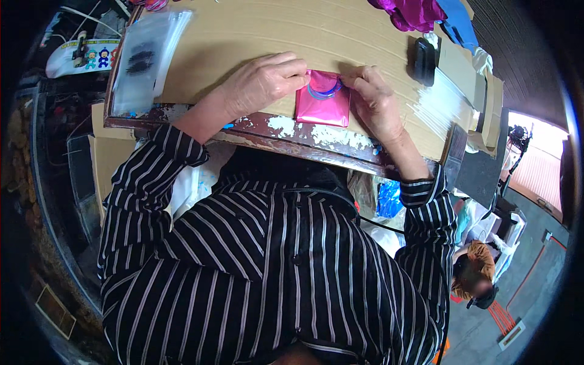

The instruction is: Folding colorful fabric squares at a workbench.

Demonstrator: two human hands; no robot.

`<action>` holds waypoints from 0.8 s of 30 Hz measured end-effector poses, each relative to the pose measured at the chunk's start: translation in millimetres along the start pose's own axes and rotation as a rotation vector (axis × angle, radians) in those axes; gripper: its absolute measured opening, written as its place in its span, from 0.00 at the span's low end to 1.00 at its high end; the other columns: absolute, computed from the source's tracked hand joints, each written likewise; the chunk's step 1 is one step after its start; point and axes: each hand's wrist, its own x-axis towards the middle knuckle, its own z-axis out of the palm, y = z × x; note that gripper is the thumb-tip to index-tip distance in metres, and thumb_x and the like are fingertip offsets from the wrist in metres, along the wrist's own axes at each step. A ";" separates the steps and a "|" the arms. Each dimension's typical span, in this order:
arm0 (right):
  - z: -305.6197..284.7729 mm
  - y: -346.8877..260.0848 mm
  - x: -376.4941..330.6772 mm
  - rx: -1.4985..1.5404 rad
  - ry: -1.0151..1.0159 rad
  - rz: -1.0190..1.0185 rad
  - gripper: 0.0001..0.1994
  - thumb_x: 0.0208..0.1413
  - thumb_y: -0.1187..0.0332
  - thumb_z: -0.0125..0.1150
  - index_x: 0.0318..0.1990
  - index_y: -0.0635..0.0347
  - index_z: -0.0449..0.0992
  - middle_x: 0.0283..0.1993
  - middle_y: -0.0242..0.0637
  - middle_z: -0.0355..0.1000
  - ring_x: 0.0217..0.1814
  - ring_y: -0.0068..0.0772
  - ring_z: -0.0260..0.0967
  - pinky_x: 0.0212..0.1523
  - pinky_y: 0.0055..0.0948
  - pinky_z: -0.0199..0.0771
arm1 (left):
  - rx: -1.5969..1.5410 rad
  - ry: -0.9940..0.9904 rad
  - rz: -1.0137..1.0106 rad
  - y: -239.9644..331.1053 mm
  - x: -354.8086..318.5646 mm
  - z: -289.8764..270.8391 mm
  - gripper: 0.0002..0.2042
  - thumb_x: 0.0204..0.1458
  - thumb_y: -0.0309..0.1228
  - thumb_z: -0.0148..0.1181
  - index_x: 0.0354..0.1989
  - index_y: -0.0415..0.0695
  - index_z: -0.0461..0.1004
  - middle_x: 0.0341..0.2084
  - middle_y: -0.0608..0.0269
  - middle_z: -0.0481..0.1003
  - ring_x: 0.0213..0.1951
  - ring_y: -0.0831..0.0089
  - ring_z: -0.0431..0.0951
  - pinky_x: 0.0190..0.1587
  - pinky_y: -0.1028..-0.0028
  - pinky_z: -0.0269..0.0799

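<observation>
A shiny pink foil-like packet [322, 114], roughly square, lies on the cardboard-covered table [243, 45] close to its front edge. Across its upper part curves a thin blue and purple ring or cord [325, 95]; whether it is inside or on top I cannot tell. My left hand [267, 82] pinches the packet's upper left corner between thumb and fingers. At the upper right corner, my right hand [377, 100] has its fingertips closed on the edge. Both wrists rest near the table's worn, paint-flaked rim.
Clear plastic bags [149, 64] are stacked at the left. A black oblong object [424, 62] and more clear bags [441, 100] lie at the right. Shiny magenta pieces [417, 13] sit at the far right. Another person [474, 271] is at the lower right, away from the table.
</observation>
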 end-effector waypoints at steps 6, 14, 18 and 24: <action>-3.0 -6.3 -8.5 -0.222 -0.141 -0.136 0.21 0.46 0.78 0.64 0.51 0.69 0.79 0.49 0.42 0.72 0.51 0.44 0.71 0.52 0.36 0.76 | 0.018 0.011 0.051 -0.3 -3.4 1.5 0.13 0.48 0.21 0.61 0.44 0.38 0.80 0.39 0.62 0.77 0.45 0.67 0.78 0.46 0.70 0.80; -4.8 -28.8 -20.2 -0.317 -0.229 -0.076 0.24 0.46 0.75 0.62 0.54 0.73 0.76 0.54 0.44 0.68 0.54 0.44 0.67 0.56 0.35 0.75 | -0.171 -0.004 -0.196 18.7 3.3 -6.7 0.13 0.50 0.28 0.68 0.44 0.37 0.80 0.39 0.57 0.77 0.44 0.62 0.78 0.41 0.67 0.78; -3.9 -32.8 -20.8 -0.400 -0.384 -0.010 0.33 0.46 0.77 0.61 0.65 0.76 0.68 0.57 0.50 0.66 0.57 0.50 0.65 0.62 0.37 0.71 | -0.217 -0.055 -0.468 20.5 26.3 9.8 0.17 0.51 0.37 0.72 0.39 0.36 0.77 0.35 0.54 0.75 0.40 0.58 0.78 0.39 0.64 0.77; 2.9 -41.5 -24.6 -0.414 -0.316 0.004 0.31 0.47 0.76 0.59 0.63 0.76 0.69 0.56 0.49 0.65 0.57 0.49 0.64 0.61 0.38 0.70 | -0.081 0.068 -0.609 16.0 27.9 22.4 0.22 0.49 0.45 0.75 0.32 0.37 0.74 0.28 0.54 0.71 0.33 0.52 0.76 0.39 0.58 0.75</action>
